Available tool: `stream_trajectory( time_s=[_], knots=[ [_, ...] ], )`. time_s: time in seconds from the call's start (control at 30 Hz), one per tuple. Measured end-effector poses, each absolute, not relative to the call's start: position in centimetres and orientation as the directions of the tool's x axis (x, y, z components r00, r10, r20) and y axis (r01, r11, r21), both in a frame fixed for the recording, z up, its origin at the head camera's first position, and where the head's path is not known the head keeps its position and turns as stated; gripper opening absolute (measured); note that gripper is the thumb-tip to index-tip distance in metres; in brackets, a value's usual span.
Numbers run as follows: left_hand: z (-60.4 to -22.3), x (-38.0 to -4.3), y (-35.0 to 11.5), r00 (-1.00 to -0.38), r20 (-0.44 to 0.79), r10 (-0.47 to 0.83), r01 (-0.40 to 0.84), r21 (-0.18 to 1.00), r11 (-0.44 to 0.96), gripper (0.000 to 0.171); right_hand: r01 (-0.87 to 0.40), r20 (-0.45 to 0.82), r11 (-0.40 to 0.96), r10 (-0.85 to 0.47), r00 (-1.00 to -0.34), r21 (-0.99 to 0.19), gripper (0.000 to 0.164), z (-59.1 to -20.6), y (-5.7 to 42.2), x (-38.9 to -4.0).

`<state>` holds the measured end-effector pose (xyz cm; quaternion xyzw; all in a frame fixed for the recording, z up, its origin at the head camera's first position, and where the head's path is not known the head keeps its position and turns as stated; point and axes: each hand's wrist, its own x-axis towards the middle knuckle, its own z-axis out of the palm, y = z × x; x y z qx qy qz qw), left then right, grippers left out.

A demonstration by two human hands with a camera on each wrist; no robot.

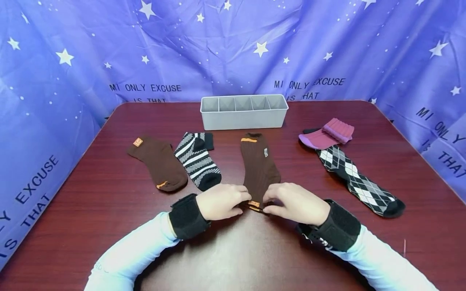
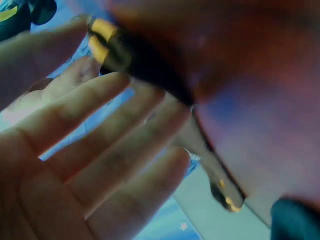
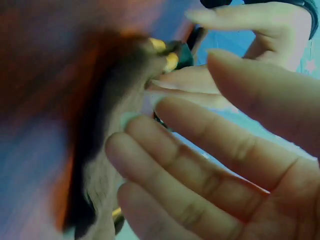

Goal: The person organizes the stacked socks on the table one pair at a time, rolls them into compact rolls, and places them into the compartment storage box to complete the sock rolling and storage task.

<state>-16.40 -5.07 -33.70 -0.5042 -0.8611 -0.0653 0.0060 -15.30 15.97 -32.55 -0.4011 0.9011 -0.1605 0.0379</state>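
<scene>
Brown socks (image 1: 256, 165), apparently one laid on another, lie in the middle of the table. Their orange-marked cuff ends face me, two orange edges showing. At the left of those ends, my left hand (image 1: 223, 201) has its fingertips against the fabric, thumb apart from the fingers. My right hand (image 1: 296, 202) is at the opposite side, its fingers loosely bent by the cuff. In the left wrist view the cuff ends (image 2: 102, 42) show between the spread thumb and index finger. The right wrist view shows my right fingers extended beside the socks (image 3: 120, 100).
A grey divided box (image 1: 244, 120) stands at the back. Leftward lie another brown sock (image 1: 160, 161) and black-and-white striped socks (image 1: 200, 161). On the right, a pink-purple sock (image 1: 322, 137) overlaps the end of an argyle sock (image 1: 358, 178).
</scene>
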Motion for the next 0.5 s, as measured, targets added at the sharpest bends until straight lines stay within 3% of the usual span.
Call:
stream_trajectory(
  time_s=[0.13, 0.5],
  knots=[
    [-34.2, -16.2, -4.9, -0.495, 0.014, 0.869, 0.867, 0.081, 0.492, 0.024, -0.720, 0.022, 0.631, -0.747, -0.664, -0.289, 0.012, -33.3, 15.9, -14.9],
    [-34.2, -16.1, -4.2, -0.542, 0.063, 0.838, 0.838, -0.035, 0.545, 0.012, -0.701, 0.012, 0.657, -0.727, -0.686, -0.276, 0.015, -34.0, 15.7, -15.8]
  ],
)
